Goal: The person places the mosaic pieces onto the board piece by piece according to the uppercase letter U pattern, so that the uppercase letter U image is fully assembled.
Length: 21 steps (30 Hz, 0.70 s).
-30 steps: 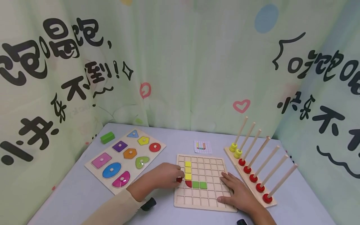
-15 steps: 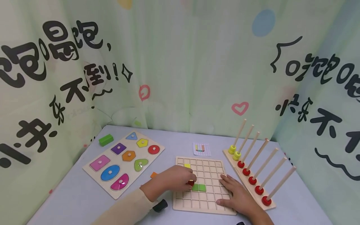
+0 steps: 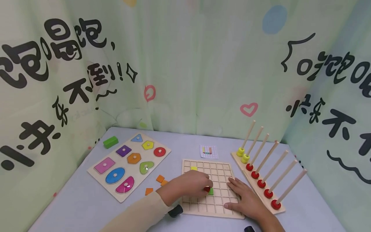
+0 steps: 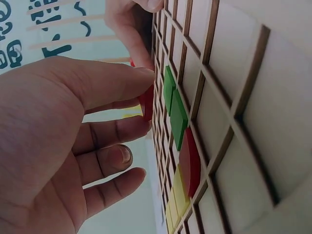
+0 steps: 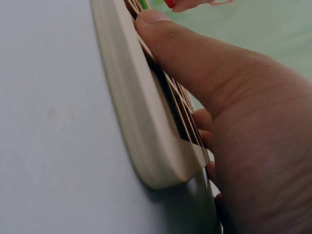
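My left hand [image 3: 197,184] pinches a small red rounded piece [image 4: 147,103] between thumb and index finger, right at the surface of a wooden grid board [image 3: 219,174]. In the left wrist view two green square tiles [image 4: 179,122] lie in the grid just below the pinched piece. Beyond them sit another red piece [image 4: 191,163] with a curved edge and a row of yellow tiles [image 4: 178,192]. My right hand [image 3: 244,198] rests on the board's right edge, fingers spread and thumb on the near part of the grid.
Behind the board lies a small pattern card [image 3: 208,151]. To the right stands a peg rack [image 3: 279,210] with yellow and red beads. On the left are a shape puzzle board [image 3: 114,193], a green block [image 3: 110,142] and loose orange pieces [image 3: 149,191].
My left hand has carried the red piece rightward from the board's left edge, over the yellow column, to beside the green tiles. Orange pieces behind the forearm have come into view. The right hand stays put.
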Each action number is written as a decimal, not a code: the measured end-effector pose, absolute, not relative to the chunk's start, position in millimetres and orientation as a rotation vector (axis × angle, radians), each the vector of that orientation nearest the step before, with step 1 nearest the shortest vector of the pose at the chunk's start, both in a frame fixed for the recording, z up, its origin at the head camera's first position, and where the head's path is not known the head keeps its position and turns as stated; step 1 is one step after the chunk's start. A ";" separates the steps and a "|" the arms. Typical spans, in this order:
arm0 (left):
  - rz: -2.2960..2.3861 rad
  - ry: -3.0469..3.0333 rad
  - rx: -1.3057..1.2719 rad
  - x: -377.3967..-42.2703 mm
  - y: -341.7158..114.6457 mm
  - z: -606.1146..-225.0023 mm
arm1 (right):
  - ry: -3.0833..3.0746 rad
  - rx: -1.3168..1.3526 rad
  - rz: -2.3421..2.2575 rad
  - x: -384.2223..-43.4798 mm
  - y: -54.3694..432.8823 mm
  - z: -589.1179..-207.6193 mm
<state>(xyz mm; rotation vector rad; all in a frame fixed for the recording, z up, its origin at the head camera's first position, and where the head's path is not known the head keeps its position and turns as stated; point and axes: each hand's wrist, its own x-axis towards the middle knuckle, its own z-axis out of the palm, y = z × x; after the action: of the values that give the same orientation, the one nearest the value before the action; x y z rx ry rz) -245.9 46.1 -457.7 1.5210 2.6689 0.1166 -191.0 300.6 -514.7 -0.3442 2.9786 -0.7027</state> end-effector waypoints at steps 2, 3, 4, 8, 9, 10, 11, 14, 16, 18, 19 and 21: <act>0.109 2.669 1.530 -246.3 50.6 -458.5 | 2.979 -0.331 -0.704 -190.5 300.4 -513.2; 0.103 2.667 1.533 -246.5 52.7 -459.3 | 2.979 -0.327 -0.705 -190.4 300.2 -512.8; 0.101 2.665 1.531 -246.8 54.8 -460.0 | 2.978 -0.325 -0.703 -190.2 300.0 -512.4; 0.109 2.649 1.500 -246.9 60.8 -461.9 | 2.980 -0.328 -0.698 -189.9 299.3 -514.0; 0.112 2.649 1.493 -246.8 62.0 -462.1 | 2.981 -0.329 -0.699 -189.9 299.2 -514.6; 0.117 2.649 1.488 -246.8 63.2 -462.2 | 2.983 -0.333 -0.696 -189.6 299.3 -514.9; 0.114 2.650 1.492 -246.6 64.3 -462.2 | 2.983 -0.334 -0.694 -189.5 299.5 -515.3; 0.110 2.657 1.512 -246.6 68.5 -461.6 | 2.985 -0.342 -0.684 -189.6 300.0 -515.0; 0.107 2.656 1.520 -246.5 71.6 -461.6 | 2.985 -0.349 -0.677 -190.3 300.3 -514.7; 0.111 2.651 1.511 -246.7 74.9 -462.1 | 2.983 -0.353 -0.673 -191.1 300.4 -514.4; 0.110 2.647 1.507 -246.9 76.5 -462.8 | 2.982 -0.354 -0.677 -191.3 300.5 -514.2; 0.108 2.643 1.494 -247.4 79.9 -464.2 | 2.980 -0.356 -0.678 -191.5 300.8 -514.0</act>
<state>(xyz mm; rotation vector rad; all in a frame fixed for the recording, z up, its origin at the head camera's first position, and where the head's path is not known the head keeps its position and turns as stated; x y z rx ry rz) -247.4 79.9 -464.2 1.4940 2.6428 0.1077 -191.5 300.8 -514.0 -0.3557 2.9796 -0.6777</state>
